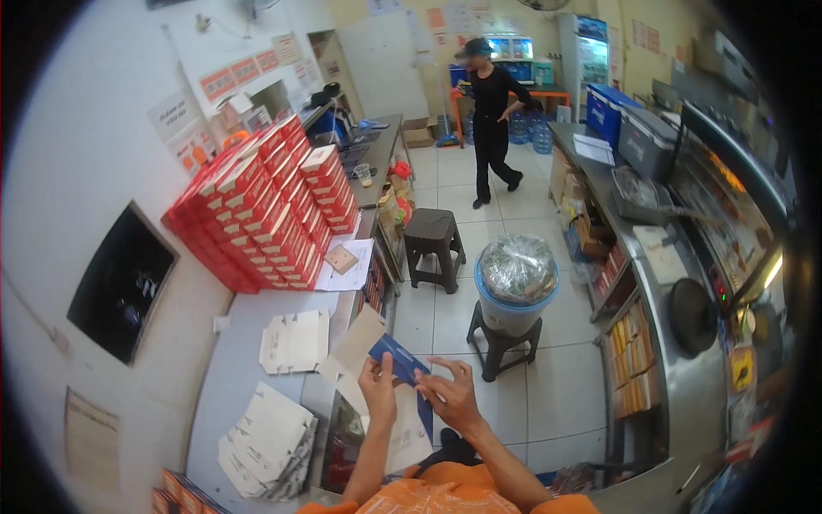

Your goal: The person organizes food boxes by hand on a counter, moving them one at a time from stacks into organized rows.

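Note:
A partly folded cardboard box blank (409, 427), white inside with blue printed panels, is held in front of my body. My left hand (379, 389) grips its left side, thumb pressed on a blue panel (395, 358). On the right edge of that panel, the fingers of my right hand (451, 393) pinch the card. Left of my hands, a fanned stack of flat white box blanks (270, 437) lies on the pale counter (241, 334). Another flat blank (295, 342) lies beyond it.
Red-and-white folded boxes (257, 212) stand in tall stacks on the left counter. A lidded bucket (514, 308) with a plastic-wrapped top rests on a stool; another dark stool (431, 244) stands behind. A person (491, 122) walks farther back. A steel counter (690, 398) runs along the right.

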A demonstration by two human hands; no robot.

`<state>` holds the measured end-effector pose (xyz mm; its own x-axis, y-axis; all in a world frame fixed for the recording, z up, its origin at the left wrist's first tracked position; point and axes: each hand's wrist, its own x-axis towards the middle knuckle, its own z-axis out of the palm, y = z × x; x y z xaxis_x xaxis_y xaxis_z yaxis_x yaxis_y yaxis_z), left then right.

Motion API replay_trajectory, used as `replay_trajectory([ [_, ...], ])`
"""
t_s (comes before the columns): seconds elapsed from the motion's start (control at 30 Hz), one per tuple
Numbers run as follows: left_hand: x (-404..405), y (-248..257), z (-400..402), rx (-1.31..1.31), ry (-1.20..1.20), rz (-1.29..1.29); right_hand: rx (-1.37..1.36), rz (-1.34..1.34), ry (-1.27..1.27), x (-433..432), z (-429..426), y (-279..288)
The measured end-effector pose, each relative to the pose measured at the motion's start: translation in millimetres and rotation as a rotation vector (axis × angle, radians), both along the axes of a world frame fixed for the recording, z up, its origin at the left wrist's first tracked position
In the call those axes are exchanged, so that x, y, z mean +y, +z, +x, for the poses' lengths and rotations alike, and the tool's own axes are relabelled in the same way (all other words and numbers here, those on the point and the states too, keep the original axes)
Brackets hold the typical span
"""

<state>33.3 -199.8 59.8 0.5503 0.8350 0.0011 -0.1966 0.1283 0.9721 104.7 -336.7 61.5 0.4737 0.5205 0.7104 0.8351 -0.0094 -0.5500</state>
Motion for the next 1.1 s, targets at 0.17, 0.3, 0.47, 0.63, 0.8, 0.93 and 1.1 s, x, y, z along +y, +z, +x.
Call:
replay_trajectory([
  [0.17, -40, -45, 10, 0.009, -0.003, 0.129, 0.116, -0.039, -0.131, -6, 9, -27],
  [0.3, -43, -53, 8, 0.07, -0.363, -0.046, 0.479, 0.024, 0.047, -22, 27, -46],
  [0.47, 1, -33, 1, -0.153, -0.474, -0.17, 0.344, -0.079, 0.024, -22, 24, -40],
  [0.63, 22, -21, -10, 0.08, -0.359, 0.264, 0.144, -0.067, -0.102, -23, 19, -49],
  [0.8, -4, -66, -17, 0.143, -0.142, 0.254, 0.206, -0.035, -0.194, -2, -13, -37],
  [0.93, -22, -58, -22, -0.124, -0.156, -0.216, 0.326, 0.015, -0.115, 2, -34, -53],
  [1.1, -11, -69, -28, -0.113, -0.229, -0.103, 0.589, 0.044, -0.001, 2, -37, -70],
])
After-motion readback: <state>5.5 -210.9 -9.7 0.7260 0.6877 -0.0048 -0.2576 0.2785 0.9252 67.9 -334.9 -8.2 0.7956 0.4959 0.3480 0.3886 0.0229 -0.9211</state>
